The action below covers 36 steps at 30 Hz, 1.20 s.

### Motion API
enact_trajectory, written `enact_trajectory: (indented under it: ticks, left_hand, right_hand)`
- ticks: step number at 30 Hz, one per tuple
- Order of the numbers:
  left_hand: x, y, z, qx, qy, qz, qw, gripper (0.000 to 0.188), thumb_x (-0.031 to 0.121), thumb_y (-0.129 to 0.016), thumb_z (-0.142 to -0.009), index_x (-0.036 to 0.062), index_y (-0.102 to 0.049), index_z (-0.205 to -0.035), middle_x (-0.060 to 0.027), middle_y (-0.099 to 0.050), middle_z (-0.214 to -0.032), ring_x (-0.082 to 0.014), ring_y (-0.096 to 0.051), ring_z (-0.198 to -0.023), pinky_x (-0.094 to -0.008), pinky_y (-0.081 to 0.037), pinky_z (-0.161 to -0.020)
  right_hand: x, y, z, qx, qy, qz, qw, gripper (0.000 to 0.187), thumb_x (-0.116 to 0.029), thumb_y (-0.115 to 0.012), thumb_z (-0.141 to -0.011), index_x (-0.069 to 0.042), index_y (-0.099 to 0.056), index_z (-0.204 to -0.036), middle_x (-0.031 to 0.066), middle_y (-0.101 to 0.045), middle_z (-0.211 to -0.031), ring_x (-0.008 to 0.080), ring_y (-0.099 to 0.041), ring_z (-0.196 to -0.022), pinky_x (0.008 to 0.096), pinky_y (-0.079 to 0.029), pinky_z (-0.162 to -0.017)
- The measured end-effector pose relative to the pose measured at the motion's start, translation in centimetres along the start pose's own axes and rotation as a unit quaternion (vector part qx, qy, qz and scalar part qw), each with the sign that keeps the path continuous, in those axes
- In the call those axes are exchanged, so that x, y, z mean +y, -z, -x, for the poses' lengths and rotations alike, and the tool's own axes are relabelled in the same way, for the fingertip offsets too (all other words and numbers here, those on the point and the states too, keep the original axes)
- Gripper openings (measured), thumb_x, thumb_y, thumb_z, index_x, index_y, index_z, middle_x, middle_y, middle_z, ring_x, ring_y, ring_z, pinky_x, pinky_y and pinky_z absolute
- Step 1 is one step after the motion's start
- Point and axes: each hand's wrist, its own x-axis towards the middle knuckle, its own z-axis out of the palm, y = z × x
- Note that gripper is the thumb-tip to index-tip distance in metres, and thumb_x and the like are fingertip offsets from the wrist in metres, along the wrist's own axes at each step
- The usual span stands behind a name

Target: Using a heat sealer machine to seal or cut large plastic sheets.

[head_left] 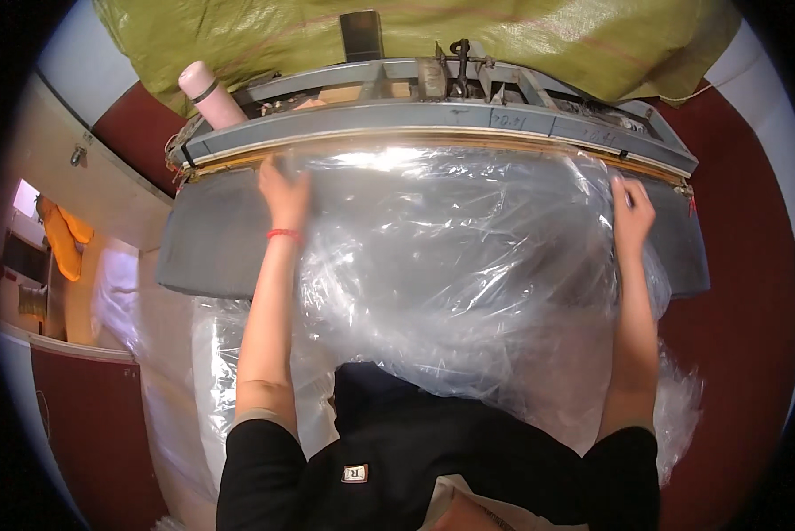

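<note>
Black shirt [486, 456] nearest, clear film [451, 230] between two hands

Head view: the shirt fills the near middle, and the film spreads beyond it over a grey pad [212, 234], as far as the metal frame [371, 122]. At the film's left edge, close to the frame, is the left hand [284, 193], half open, thumb apart from the fingers; blurred, so whether it grips film I cannot tell. A red band [284, 234] circles its wrist. At the right edge, the right hand [633, 212] has loosely bent fingers; its hold on the film cannot be told either. A pink bottle [210, 96] is at the frame's left end, a dark clamp [461, 66] right of its middle. On the far side, a phone [362, 35] rests against green sheeting [548, 44].
</note>
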Motion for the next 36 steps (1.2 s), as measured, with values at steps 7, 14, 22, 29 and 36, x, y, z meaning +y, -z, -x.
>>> enact_trajectory:
  ticks: [7, 14, 22, 29, 36]
  left_hand:
    - [0.0, 3.3, 1.6, -0.146, 0.084, 0.16, 0.973, 0.022, 0.015, -0.057, -0.08, -0.003, -0.057, -0.092, -0.0087, -0.061, -0.08, -0.0157, -0.056, -0.072, -0.0249, -0.043, -0.069]
    - [12.6, 11.0, 6.0, -0.327, 0.186, 0.566, 0.734, 0.024, 0.024, -0.045, -0.089, 0.0042, -0.055, -0.096, -0.0094, -0.058, -0.097, -0.0128, -0.056, -0.078, -0.0206, -0.043, -0.064]
    - [16.0, 12.6, 11.2, -0.292, 0.167, 0.647, 0.684, 0.023, 0.025, -0.043, -0.09, 0.0083, -0.052, -0.102, -0.0076, -0.047, -0.12, -0.0187, -0.052, -0.096, -0.0255, -0.044, -0.068]
    - [14.3, 14.5, 10.3, -0.125, -0.121, 0.303, 0.937, 0.034, 0.017, -0.059, -0.079, 0.0011, -0.051, -0.108, -0.0097, -0.055, -0.104, -0.0206, -0.051, -0.099, -0.0304, -0.038, -0.087]
    - [4.4, 16.2, 14.3, -0.615, -0.152, 0.208, 0.745, 0.02, 0.016, -0.065, -0.071, 0.0058, -0.057, -0.086, -0.012, -0.06, -0.078, -0.0247, -0.057, -0.073, -0.0343, -0.044, -0.065]
  right_hand:
    - [0.2, 11.9, 9.9, -0.156, -0.142, 0.191, 0.958, 0.022, -0.014, -0.06, -0.076, 0.001, -0.05, -0.064, 0.0084, -0.045, -0.056, 0.0178, -0.047, -0.056, 0.028, -0.038, -0.055]
    - [-8.4, 10.9, 6.7, -0.301, -0.021, 0.21, 0.93, 0.012, -0.013, -0.06, -0.072, -0.002, -0.059, -0.076, 0.014, -0.056, -0.074, 0.029, -0.056, -0.07, 0.033, -0.043, -0.061]
    - [-22.9, -4.8, 3.6, -0.3, 0.059, -0.282, 0.909, 0.017, -0.008, -0.061, -0.074, -0.002, -0.059, -0.09, 0.0028, -0.058, -0.084, 0.0104, -0.053, -0.076, 0.0227, -0.042, -0.069]
    - [-22.0, -5.9, 3.2, -0.35, -0.024, -0.433, 0.831, 0.01, -0.01, -0.05, -0.084, -0.002, -0.057, -0.083, 0.0023, -0.058, -0.078, 0.0087, -0.053, -0.075, 0.0236, -0.042, -0.072]
    - [-19.5, 2.2, -4.2, 0.005, -0.092, -0.436, 0.895, 0.015, -0.012, -0.045, -0.089, -0.003, -0.055, -0.096, 0.0013, -0.055, -0.083, 0.0056, -0.05, -0.074, 0.0184, -0.041, -0.065]
